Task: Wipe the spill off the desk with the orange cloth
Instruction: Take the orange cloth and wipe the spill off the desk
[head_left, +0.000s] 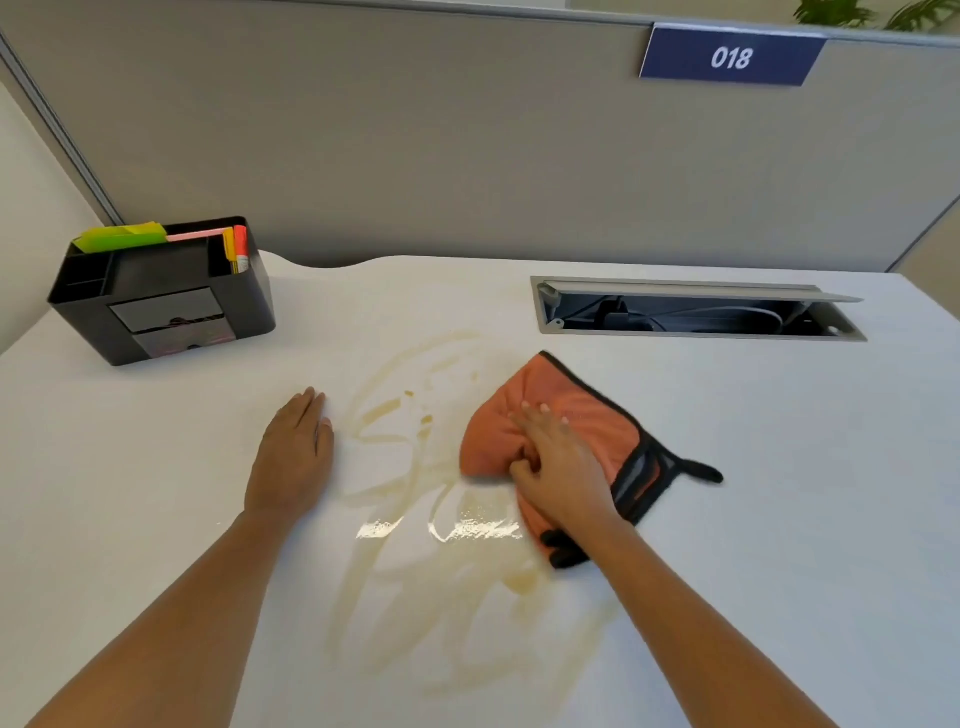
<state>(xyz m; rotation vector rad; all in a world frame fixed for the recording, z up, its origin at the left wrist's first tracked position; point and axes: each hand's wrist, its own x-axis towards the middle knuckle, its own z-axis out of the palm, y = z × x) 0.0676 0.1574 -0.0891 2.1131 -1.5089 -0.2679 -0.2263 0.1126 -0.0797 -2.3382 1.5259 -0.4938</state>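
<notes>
An orange cloth (587, 415) with black trim lies bunched on the white desk (779, 519), right of centre. My right hand (558, 467) presses down on it, fingers spread over the fabric and thumb tucked into a fold. A pale brown spill (415, 499) is smeared in streaks across the middle of the desk, from near the cloth's left edge down toward the front, with a wet shine in the centre. My left hand (293, 452) rests flat on the desk just left of the smear, palm down, holding nothing.
A black desk organiser (166, 306) with coloured notes and pens stands at the back left. An open cable hatch (696, 309) is sunk into the desk at the back right. A grey partition (467, 156) with a blue "018" sign closes off the back.
</notes>
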